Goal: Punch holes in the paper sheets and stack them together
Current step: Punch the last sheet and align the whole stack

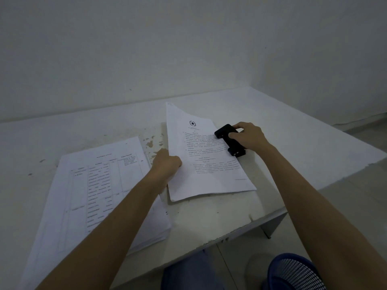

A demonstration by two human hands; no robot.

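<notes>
A printed paper sheet (209, 164) lies mid-table with its left edge lifted. My left hand (166, 164) pinches that left edge. The sheet's right edge sits in a black hole punch (229, 140). My right hand (249, 136) rests on top of the punch with its fingers curled over it. A thick stack of printed sheets (100, 195) lies flat on the left, partly under my left forearm.
The white table (293, 147) has chipped paint behind the sheet and a near edge running diagonally to the right. A blue mesh basket (297, 273) stands on the floor at lower right. A plain wall closes the far side.
</notes>
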